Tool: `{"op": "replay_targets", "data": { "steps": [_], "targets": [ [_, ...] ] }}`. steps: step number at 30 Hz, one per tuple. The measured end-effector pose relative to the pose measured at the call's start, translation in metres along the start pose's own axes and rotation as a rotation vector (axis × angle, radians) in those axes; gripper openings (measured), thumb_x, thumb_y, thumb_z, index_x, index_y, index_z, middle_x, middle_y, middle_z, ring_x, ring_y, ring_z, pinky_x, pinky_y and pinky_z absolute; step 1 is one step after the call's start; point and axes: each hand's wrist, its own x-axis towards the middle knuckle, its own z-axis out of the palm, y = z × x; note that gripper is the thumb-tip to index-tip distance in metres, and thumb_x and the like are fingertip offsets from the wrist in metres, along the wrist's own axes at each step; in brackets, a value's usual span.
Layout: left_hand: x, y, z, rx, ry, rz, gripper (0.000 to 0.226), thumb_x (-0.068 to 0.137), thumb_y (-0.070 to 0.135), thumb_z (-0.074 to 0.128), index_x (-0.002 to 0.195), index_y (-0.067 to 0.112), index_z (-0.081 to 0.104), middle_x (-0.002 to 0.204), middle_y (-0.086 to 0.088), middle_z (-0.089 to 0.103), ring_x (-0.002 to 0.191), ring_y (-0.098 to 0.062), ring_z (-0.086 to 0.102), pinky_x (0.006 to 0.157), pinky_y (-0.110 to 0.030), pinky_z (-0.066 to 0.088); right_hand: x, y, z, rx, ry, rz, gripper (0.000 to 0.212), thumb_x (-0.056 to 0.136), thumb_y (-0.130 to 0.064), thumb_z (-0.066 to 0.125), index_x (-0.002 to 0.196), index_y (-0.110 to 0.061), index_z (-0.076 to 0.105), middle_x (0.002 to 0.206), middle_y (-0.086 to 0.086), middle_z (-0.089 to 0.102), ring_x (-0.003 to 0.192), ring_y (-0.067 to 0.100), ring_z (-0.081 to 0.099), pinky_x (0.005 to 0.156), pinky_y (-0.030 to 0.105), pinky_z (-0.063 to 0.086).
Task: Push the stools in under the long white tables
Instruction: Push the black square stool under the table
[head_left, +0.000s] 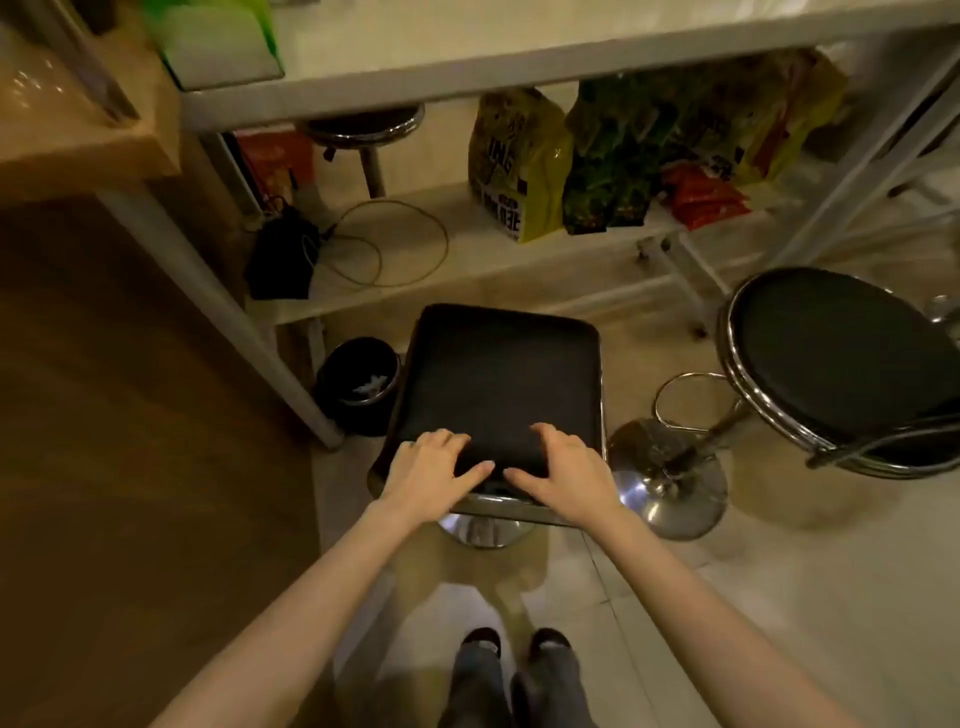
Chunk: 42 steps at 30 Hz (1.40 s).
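A stool with a square black seat (501, 379) and a chrome base stands on the floor just in front of the long white table (467, 73). My left hand (428, 475) and my right hand (563, 475) both lie on the seat's near edge, fingers spread over the cushion. A round black stool (836, 358) with a chrome rim and footring stands to the right, outside the table. A third round stool (363, 127) is under the table at the back.
A low white shelf (441, 260) under the table holds snack bags (519, 161), a black pouch and a looped cable. A small black bin (358, 384) sits left of the square stool by the table leg (234, 317). A wooden counter fills the left.
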Motion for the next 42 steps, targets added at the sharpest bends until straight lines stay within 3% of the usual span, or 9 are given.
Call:
{"op": "replay_targets", "data": {
  "steps": [7, 10, 14, 21, 28, 32, 42],
  "targets": [
    [-0.005, -0.023, 0.031, 0.143, -0.059, 0.126, 0.110, 0.055, 0.091, 0.012, 0.134, 0.022, 0.045, 0.136, 0.001, 0.049, 0.128, -0.017, 0.040, 0.105, -0.036, 0.025, -0.004, 0.020, 0.045, -0.188, -0.056, -0.052, 0.087, 0.069, -0.079, 0.035, 0.129, -0.017, 0.047, 0.125, 0.003, 0.055, 0.115, 0.021, 0.049, 0.093, 0.035, 0.040],
    [-0.004, -0.029, 0.041, 0.113, -0.017, 0.126, 0.097, 0.064, 0.084, 0.019, 0.131, 0.021, 0.050, 0.132, 0.001, 0.054, 0.125, -0.017, 0.044, 0.106, -0.037, 0.026, -0.003, 0.025, 0.051, -0.239, -0.055, -0.069, 0.097, 0.064, -0.083, 0.021, 0.130, -0.017, 0.046, 0.126, 0.003, 0.054, 0.116, 0.021, 0.048, 0.095, 0.035, 0.039],
    [0.001, -0.034, 0.049, 0.079, -0.007, 0.138, 0.091, 0.068, 0.079, 0.021, 0.129, 0.020, 0.052, 0.130, -0.002, 0.057, 0.122, -0.020, 0.048, 0.102, -0.036, 0.032, 0.002, 0.031, 0.059, -0.263, -0.028, -0.084, 0.093, 0.067, -0.082, 0.020, 0.127, -0.017, 0.050, 0.121, 0.003, 0.058, 0.111, 0.021, 0.052, 0.091, 0.035, 0.040],
    [0.015, -0.045, 0.051, 0.115, -0.018, 0.156, 0.102, 0.060, 0.089, 0.023, 0.132, 0.021, 0.049, 0.130, -0.001, 0.056, 0.120, -0.019, 0.049, 0.100, -0.034, 0.033, 0.010, 0.039, 0.064, -0.327, -0.028, -0.146, 0.085, 0.074, -0.080, 0.026, 0.120, -0.015, 0.055, 0.110, 0.003, 0.062, 0.099, 0.022, 0.055, 0.083, 0.036, 0.043],
    [0.025, -0.052, 0.047, 0.148, -0.048, 0.176, 0.112, 0.055, 0.094, 0.010, 0.129, 0.022, 0.051, 0.130, 0.003, 0.055, 0.120, -0.017, 0.047, 0.099, -0.035, 0.033, 0.015, 0.040, 0.067, -0.364, -0.006, -0.183, 0.083, 0.080, -0.078, 0.020, 0.108, -0.011, 0.062, 0.097, 0.005, 0.066, 0.086, 0.023, 0.059, 0.073, 0.035, 0.047],
    [0.035, -0.063, 0.047, 0.116, 0.028, 0.258, 0.102, 0.069, 0.088, 0.010, 0.112, 0.015, 0.066, 0.110, -0.003, 0.069, 0.101, -0.021, 0.062, 0.085, -0.037, 0.047, 0.022, 0.036, 0.073, -0.376, 0.028, -0.173, 0.078, 0.079, -0.076, 0.031, 0.106, -0.009, 0.062, 0.096, 0.007, 0.066, 0.085, 0.026, 0.059, 0.072, 0.036, 0.047],
    [0.078, -0.065, 0.043, 0.091, 0.092, 0.305, 0.095, 0.073, 0.085, 0.017, 0.101, 0.013, 0.071, 0.099, -0.004, 0.072, 0.091, -0.021, 0.067, 0.079, -0.034, 0.050, 0.057, 0.044, 0.059, -0.362, 0.070, -0.153, 0.085, 0.081, -0.078, 0.017, 0.108, -0.010, 0.061, 0.098, 0.006, 0.066, 0.087, 0.024, 0.059, 0.074, 0.036, 0.048]
  ]
}}
